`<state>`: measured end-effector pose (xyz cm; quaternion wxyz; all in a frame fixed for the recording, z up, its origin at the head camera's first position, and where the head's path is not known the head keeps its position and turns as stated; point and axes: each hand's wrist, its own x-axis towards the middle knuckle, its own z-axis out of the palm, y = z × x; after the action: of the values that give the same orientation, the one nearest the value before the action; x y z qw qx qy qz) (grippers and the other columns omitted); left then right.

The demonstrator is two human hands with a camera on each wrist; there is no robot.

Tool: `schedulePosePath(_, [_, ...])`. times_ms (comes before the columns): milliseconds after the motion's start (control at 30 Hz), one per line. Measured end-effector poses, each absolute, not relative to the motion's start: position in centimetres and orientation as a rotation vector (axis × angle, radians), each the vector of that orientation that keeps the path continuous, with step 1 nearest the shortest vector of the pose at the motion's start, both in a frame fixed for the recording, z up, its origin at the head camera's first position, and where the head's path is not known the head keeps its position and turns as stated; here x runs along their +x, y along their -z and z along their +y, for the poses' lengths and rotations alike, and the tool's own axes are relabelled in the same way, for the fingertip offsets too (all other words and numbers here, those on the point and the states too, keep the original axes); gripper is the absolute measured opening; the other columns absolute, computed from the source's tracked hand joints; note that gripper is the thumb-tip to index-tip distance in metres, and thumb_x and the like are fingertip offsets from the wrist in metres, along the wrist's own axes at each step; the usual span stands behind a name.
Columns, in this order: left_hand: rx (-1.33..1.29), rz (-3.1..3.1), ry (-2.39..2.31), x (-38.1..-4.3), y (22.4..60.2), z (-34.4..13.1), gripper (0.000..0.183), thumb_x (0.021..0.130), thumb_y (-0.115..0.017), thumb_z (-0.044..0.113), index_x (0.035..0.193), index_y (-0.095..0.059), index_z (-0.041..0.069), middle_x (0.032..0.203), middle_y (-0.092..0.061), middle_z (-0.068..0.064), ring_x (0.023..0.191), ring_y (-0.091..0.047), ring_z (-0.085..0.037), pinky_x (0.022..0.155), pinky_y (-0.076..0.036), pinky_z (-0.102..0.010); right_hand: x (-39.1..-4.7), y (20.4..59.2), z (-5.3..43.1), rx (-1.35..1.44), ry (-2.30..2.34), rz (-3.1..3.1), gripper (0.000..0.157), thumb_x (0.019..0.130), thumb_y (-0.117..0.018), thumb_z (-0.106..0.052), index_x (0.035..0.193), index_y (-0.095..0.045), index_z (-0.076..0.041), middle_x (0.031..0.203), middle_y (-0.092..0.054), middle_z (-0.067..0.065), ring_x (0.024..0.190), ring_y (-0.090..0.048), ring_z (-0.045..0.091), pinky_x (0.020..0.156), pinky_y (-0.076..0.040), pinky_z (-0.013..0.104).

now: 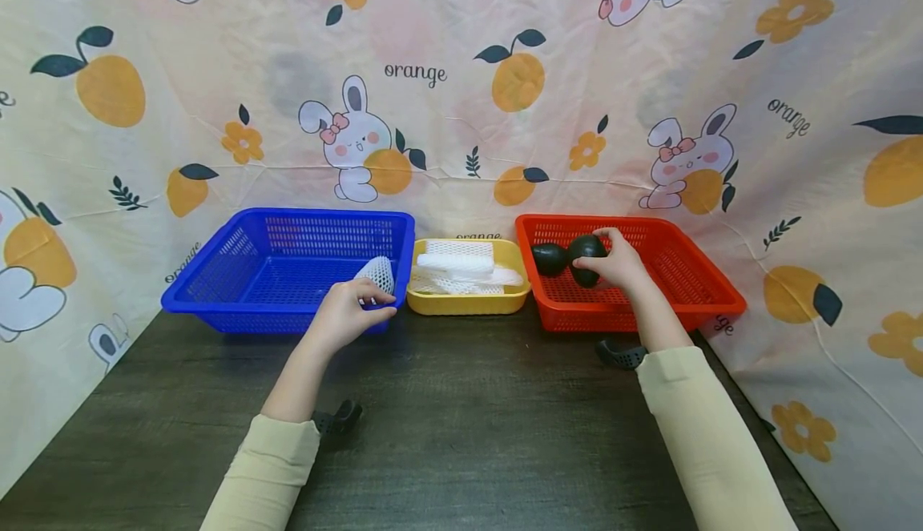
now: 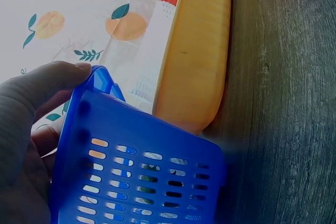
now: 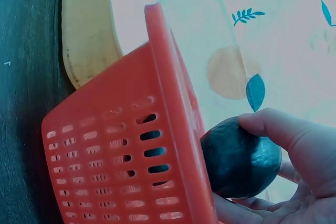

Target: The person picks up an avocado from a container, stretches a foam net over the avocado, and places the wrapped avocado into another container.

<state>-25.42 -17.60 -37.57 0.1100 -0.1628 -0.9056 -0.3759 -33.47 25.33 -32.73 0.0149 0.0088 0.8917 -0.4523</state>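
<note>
Avocado [image 1: 586,249] in red basket [image 1: 591,319], gripped by R hand [image 1: 622,263] fingers. Prob. firm, hefty, slick; hold round fat middle. L hand [image 1: 342,316] fingers at blue basket [image 1: 267,319] rim, can't tell if gripping.

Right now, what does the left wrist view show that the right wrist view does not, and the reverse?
Only left wrist: the left hand and the slotted side of the blue basket.
Only right wrist: the right hand, gripping a dark fruit.
Both: the yellow basket, the red basket, the table and the cloth.
</note>
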Motion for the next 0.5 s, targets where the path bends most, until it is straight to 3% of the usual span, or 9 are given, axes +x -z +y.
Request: schedulePosePath(500, [-0.472, -2.667, 1.106, -25.5, 37.7, -17.6, 0.015, 0.082, -0.077, 0.019, 0.095, -0.077, 0.011, 0.09, -0.069, 0.0, 0.083, -0.057, -0.021, 0.07, -0.049, -0.039, -31.7, 32.1, 24.8, -0.044, 1.498, 2.779, 0.077, 0.085, -0.073, -0.023, 0.144, -0.025, -0.008, 0.13, -0.04, 0.029, 0.104, -0.054, 0.044, 0.076, -0.052, 0.049])
